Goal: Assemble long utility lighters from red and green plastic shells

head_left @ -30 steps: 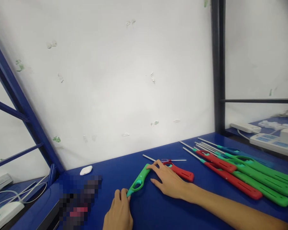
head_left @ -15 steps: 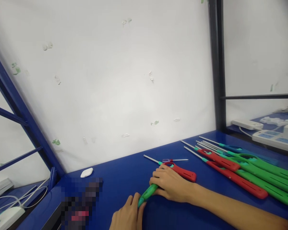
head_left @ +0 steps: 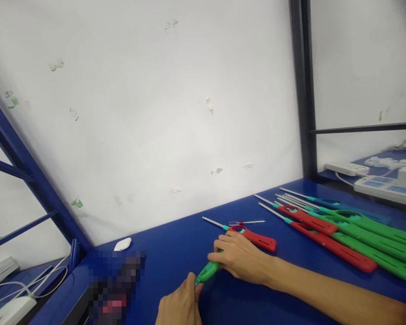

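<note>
Between my two hands is a green long-neck gas lighter (head_left: 209,271), held low over the blue table. My right hand (head_left: 238,257) is closed round its handle. My left hand (head_left: 182,302) pinches the teal neck end at the bottom of the view; the metal tube is hidden by that hand. Just beyond my right hand lies a red gas lighter (head_left: 259,239), its metal tube pointing up and left. Behind it is a small screwdriver (head_left: 246,222) with a clear and red handle.
Several red, green and blue gas lighters (head_left: 334,243) lie in a pile at right. A white rounded object (head_left: 122,244) sits at the table's back left. Power strips (head_left: 389,189) stand beyond the black post (head_left: 304,90). A pixelated dark object (head_left: 122,284) is at front left.
My left hand has slid slightly down along the neck end of the green lighter, and more of its body shows between my hands. The view has tilted a little.
</note>
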Motion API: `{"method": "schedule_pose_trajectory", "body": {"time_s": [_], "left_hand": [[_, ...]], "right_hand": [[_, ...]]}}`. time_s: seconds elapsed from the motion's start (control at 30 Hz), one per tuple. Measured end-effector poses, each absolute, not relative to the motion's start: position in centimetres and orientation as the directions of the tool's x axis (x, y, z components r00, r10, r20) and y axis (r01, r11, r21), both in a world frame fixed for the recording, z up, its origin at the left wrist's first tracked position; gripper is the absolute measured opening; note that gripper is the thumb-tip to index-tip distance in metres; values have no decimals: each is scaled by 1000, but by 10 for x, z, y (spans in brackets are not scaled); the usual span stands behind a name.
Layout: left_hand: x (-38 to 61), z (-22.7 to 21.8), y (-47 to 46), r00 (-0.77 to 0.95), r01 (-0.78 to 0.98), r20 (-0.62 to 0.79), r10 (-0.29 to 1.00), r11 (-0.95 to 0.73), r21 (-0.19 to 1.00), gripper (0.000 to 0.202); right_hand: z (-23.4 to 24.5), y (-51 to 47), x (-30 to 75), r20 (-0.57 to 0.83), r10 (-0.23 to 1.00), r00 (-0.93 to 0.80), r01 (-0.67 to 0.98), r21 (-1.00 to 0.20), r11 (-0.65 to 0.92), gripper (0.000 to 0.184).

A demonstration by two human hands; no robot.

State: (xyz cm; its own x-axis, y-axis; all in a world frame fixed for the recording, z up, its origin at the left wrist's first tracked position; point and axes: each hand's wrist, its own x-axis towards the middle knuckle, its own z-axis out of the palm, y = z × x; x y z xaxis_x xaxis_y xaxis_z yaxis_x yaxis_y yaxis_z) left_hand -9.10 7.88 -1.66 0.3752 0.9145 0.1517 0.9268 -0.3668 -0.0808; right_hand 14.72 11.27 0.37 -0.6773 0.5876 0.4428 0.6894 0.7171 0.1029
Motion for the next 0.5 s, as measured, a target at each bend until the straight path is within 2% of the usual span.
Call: {"method": "schedule_pose_trajectory", "body": {"time_s": [0.13, 0.3, 0.5], "left_hand": [[-92, -23, 78, 363, 932, 245, 899, -352, -90, 26], [-90, -31, 79, 379, 925, 305, 874, -367, -100, 28], [-88, -28, 79, 446, 895, 310, 840, -427, -132, 23]], "right_hand": [[8, 111, 147, 462, 569, -680, 695, 159, 701, 18], [14, 111, 151, 433, 572, -697, 682, 152, 715, 7], [17, 104, 154, 369, 607, -704, 663, 33, 748, 25]]}}
